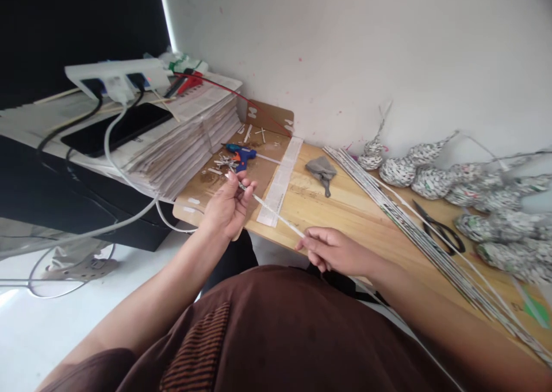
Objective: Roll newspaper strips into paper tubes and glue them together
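A thin rolled-paper stick (276, 215) runs slantwise between my hands, over the table's front edge. My left hand (230, 202) pinches its far end between thumb and fingers, palm turned up. Lower down, my right hand (330, 249) is closed around the same stick, and a length of it trails past my wrist toward the lower right. Just beyond my left hand lies a blue glue gun (244, 155) on a piece of cardboard (202, 196), among small cut paper scraps (225, 162).
A stack of newspaper (185, 145) at left carries a power strip (118, 76) and a phone (118, 129); cables hang beside it. A grey scraper-like piece (321, 172), paper sticks (388, 208), scissors (440, 228) and several woven paper gourd shapes (431, 182) lie along the table.
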`<action>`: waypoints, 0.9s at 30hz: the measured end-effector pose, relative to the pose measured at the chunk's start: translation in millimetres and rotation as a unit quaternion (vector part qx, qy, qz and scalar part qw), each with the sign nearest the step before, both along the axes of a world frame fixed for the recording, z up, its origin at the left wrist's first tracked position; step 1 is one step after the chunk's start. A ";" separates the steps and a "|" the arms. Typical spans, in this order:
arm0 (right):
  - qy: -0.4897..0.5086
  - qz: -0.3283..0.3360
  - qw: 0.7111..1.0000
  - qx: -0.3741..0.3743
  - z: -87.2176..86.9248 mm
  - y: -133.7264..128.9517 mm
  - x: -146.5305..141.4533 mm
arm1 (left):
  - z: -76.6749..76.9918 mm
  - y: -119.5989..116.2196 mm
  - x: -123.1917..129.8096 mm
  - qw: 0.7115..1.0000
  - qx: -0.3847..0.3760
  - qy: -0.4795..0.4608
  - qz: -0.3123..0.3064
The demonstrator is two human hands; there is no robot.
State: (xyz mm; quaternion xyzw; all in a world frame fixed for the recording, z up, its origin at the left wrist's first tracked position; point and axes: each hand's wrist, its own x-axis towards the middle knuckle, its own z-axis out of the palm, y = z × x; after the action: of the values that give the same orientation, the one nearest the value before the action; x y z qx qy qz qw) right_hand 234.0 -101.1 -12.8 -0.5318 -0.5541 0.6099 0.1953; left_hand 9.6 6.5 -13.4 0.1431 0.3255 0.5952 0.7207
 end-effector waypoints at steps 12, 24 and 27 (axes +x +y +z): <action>-0.041 -0.031 0.993 0.109 -8.8 3.5 -21.4 | -8.2 -6.1 5.9 0.998 0.020 -0.006 -0.057; 0.076 -0.056 0.995 0.035 -14.6 12.0 -28.6 | -8.0 -10.8 8.8 0.995 0.046 -0.006 -0.093; 0.189 -0.027 0.979 -0.072 -13.8 12.9 -29.5 | -9.6 -11.3 7.7 0.993 0.050 -0.001 -0.106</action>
State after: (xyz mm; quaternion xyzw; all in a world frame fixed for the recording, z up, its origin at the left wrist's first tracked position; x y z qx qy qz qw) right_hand 204.4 -88.2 -26.6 -0.4346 -0.4474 0.7321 0.2738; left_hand 17.3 -4.8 -23.0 0.2123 0.2775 0.5315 0.7717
